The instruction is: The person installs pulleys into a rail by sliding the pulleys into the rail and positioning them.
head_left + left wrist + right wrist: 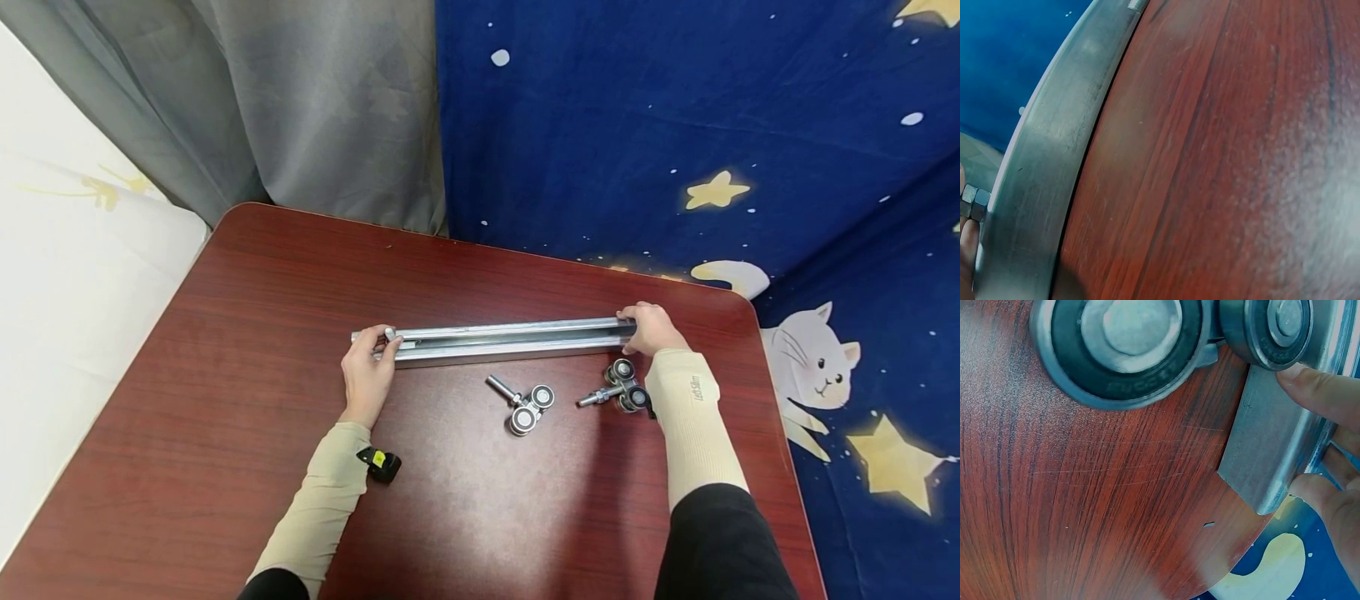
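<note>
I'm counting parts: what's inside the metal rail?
A bolt with nuts shows near one end of the metal rail, pinched by the left hand. Anything deeper, including parts attached to the bolt, can't be seen: rail and hand cover it.

On the bench [187, 400], the rail [510, 347], a bolt [390, 334] at its left end, lies behind the left trolley [531, 407] and the right trolley [628, 385].

The reddish-brown bench [247, 333] is showing darker wood grain. A silver-grey rail [517, 347] is gleaming mid-frame, while the upper-right blue curtain [585, 125] is displaying yellow stars [718, 191].
</note>
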